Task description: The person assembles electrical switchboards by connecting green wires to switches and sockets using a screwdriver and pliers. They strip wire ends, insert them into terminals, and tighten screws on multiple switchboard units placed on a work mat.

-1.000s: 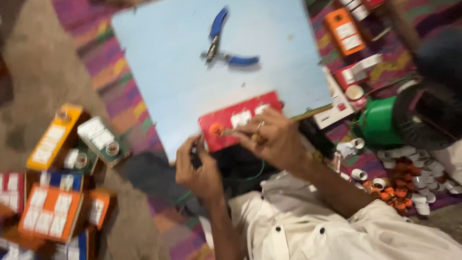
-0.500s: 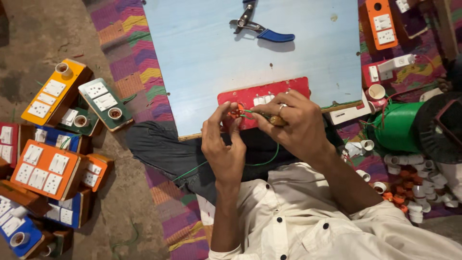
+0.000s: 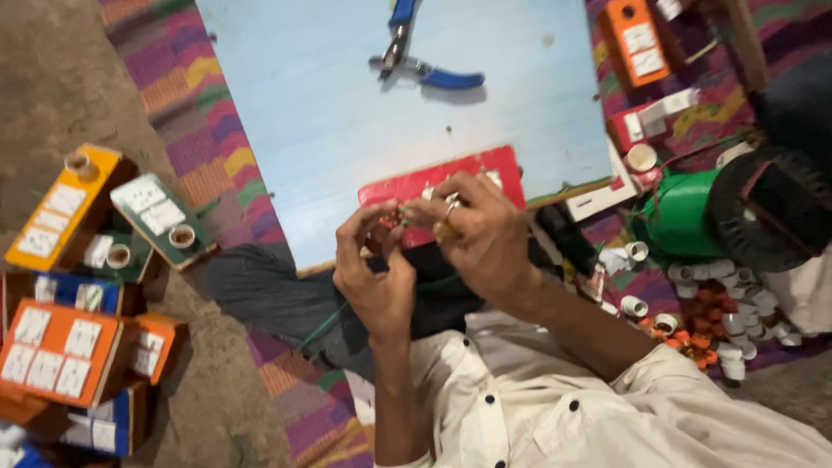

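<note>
The person sits cross-legged at the near edge of a pale blue board (image 3: 347,121), both hands raised together just above that edge. The left hand (image 3: 374,277) is curled shut, its fingertips pinching a small orange-and-red part (image 3: 392,219); the right hand (image 3: 472,230), rings on two fingers, closes on the same part from the other side, so the fingertips of both hands meet on it. What the part is exactly, I cannot tell; it is mostly hidden by the fingers. Right behind the hands, a flat red switch plate (image 3: 433,184) lies along the board's near edge. Blue-handled pliers (image 3: 425,65) rest near the board's far edge, well apart from the hands. Off the board's left side, orange and green switch boxes (image 3: 104,217) are stacked on the floor. To the right, a green spool (image 3: 680,212) stands beside a heap of small white and orange caps (image 3: 711,303) on the striped rug (image 3: 199,147).
</note>
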